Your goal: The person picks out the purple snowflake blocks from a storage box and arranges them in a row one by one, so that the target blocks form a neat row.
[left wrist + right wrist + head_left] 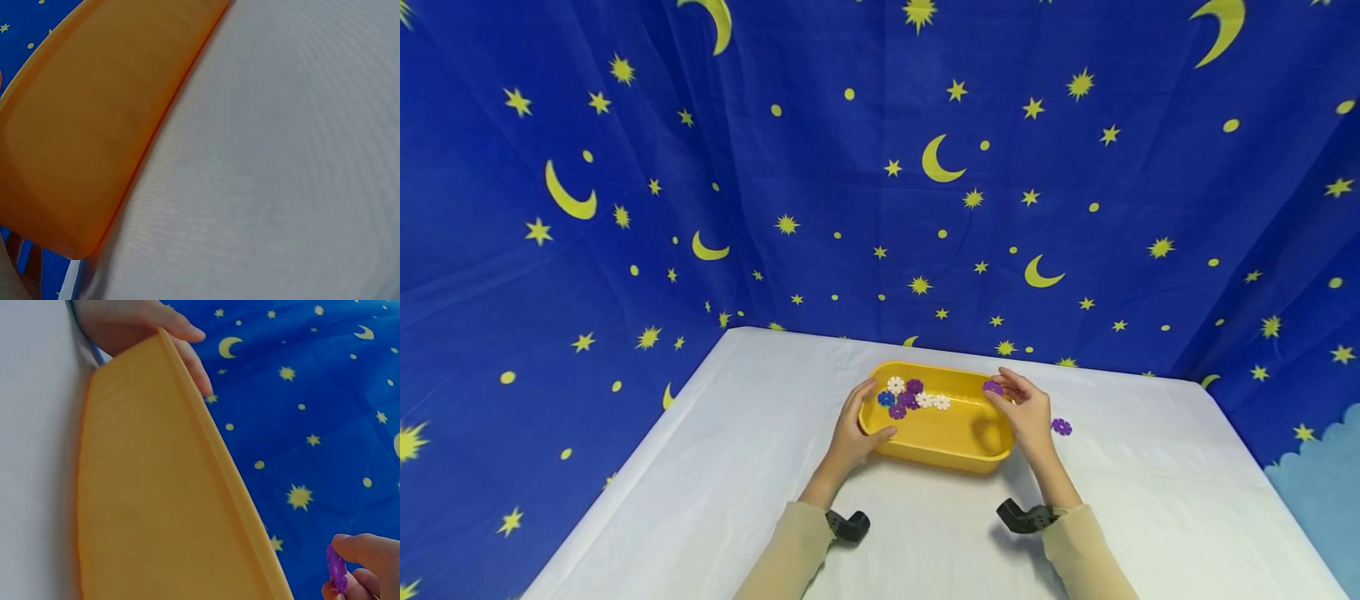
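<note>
A yellow plastic basin (pixel 955 458) stands on the white table. Its left end is gripped by my left hand (pixel 850 437), the thumb over the front rim and the fingers along the left rim. Over the basin's right end, my right hand (pixel 1028 412) pinches a purple snowflake disc (pixel 336 569) between thumb and fingers. Inside the basin, toward the left, lie several snowflake discs: white ones (pixel 896 385), purple ones (pixel 897 412) and a blue one (pixel 886 399). The left wrist view shows mostly the basin's outer wall (pixel 94 125).
Another purple snowflake disc (pixel 1062 427) lies on the table (pixel 1150 483) just right of my right hand. Behind and beside the table hangs a blue cloth (pixel 850 183) with yellow moons and stars. A black wrist camera (pixel 1026 517) is strapped to each forearm.
</note>
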`<state>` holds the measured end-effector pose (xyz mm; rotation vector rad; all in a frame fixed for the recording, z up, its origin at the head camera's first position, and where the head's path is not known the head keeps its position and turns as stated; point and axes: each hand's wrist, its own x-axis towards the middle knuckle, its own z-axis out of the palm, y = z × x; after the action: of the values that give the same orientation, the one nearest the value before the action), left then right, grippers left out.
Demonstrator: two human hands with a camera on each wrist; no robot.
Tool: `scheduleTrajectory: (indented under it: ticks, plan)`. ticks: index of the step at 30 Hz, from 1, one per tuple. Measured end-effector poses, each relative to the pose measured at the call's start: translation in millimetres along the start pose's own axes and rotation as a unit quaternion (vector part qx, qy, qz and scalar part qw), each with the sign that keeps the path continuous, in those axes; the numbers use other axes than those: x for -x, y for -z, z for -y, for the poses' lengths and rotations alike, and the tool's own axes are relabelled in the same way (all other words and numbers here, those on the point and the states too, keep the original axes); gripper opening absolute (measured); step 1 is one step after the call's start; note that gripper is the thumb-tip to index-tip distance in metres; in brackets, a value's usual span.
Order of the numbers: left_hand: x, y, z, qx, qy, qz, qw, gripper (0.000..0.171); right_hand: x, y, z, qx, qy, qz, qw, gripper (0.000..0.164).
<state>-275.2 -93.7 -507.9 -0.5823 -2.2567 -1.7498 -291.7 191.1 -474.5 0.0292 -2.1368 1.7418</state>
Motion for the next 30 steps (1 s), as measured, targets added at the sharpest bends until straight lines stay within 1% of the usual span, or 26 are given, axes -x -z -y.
scheduleTrajectory:
  ticks: [3,6,15,18,23,30]
  plan:
    - [-0.1,0.4,-0.1,-0.001,0.001,0.001,1.0000,0.078,-1.4,7.9,-0.4,0.007,-0.013,-0.011,1.000,0.045]
    - [0.1,0.8,-0.6,0.000,0.001,0.003,1.0000,0.078,-2.4,15.0,-1.5,0.016,-0.017,-0.023,0.999,0.045]
    - [0.4,0.4,-3.2,0.001,0.005,0.006,1.0000,0.078,-7.6,34.0,-11.3,0.018,0.013,-0.068,0.997,0.043]
    - [-0.1,0.4,-3.4,0.002,0.006,0.005,1.0000,0.078,-9.2,40.5,-13.8,0.021,0.011,-0.083,0.996,0.043]
    - [-0.9,0.3,-1.8,0.002,0.002,0.004,1.0000,0.079,-10.1,49.0,-18.5,0.047,0.000,-0.099,0.994,0.042]
    - [-0.5,0.2,-0.3,0.003,0.003,0.001,1.0000,0.077,-13.9,60.8,-31.5,0.058,0.006,-0.116,0.992,0.044]
